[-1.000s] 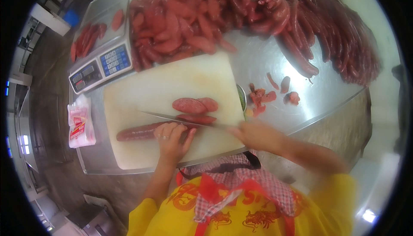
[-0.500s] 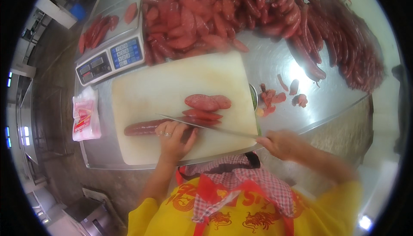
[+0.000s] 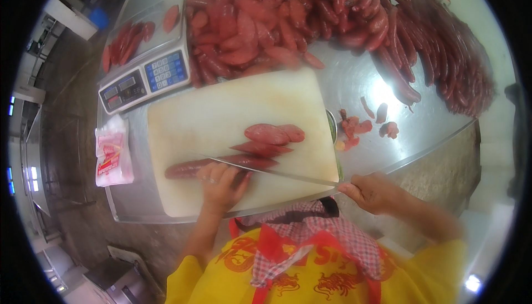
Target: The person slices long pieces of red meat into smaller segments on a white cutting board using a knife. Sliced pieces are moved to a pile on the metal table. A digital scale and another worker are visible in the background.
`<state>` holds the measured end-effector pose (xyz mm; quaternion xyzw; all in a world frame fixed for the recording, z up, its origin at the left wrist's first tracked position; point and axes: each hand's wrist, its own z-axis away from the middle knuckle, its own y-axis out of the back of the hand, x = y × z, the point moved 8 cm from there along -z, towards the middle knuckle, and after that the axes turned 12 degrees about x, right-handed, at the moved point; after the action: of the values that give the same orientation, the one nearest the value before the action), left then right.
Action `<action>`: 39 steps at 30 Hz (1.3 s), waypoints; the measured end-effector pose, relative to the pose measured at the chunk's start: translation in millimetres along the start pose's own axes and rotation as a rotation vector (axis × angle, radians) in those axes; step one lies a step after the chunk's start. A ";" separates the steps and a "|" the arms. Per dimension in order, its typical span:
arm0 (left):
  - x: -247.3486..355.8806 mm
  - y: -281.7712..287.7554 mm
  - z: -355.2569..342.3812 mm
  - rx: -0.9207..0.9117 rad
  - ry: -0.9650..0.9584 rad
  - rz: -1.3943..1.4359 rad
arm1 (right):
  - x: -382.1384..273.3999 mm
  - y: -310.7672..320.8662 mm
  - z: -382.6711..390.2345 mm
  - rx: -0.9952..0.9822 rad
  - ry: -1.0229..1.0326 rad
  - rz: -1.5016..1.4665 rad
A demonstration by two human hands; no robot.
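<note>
Sausage (image 3: 191,168) lies on the white cutting board (image 3: 221,110), near its front edge. Head view: we see the left hand (image 3: 220,185) pressing down on the sausage w/ curled fingers, and the right hand (image 3: 372,192) closed round the knife (image 3: 271,172) handle just off the board's right front corner, blade laid across the sausage. Cut slices (image 3: 271,138) sit mid-board. Behind the board: scale (image 3: 145,77) and a sausage pile (image 3: 288,21) on the steel surface (image 3: 354,82).

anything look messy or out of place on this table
A few loose sausage scraps lie scattered on the bare steel table right of the cutting board, apart from the sausage heap. Otherwise nothing stands out.
</note>
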<state>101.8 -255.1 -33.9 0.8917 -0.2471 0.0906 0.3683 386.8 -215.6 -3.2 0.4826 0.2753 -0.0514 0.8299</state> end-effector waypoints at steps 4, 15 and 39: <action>-4.3 -1.9 -0.4 0.013 0.067 0.011 | -17.5 -38.6 -40.6 0.050 0.087 0.037; -14.8 21.3 2.2 0.050 -0.014 -0.070 | -36.4 -39.6 -38.7 0.043 0.054 -0.029; -34.9 30.3 7.6 0.045 0.066 -0.010 | -29.8 -37.7 -9.1 0.025 0.021 0.029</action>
<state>56.1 -265.8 -32.8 0.8976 -0.2281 0.1236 0.3565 344.7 -233.4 -20.7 0.4975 0.2762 -0.0377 0.8214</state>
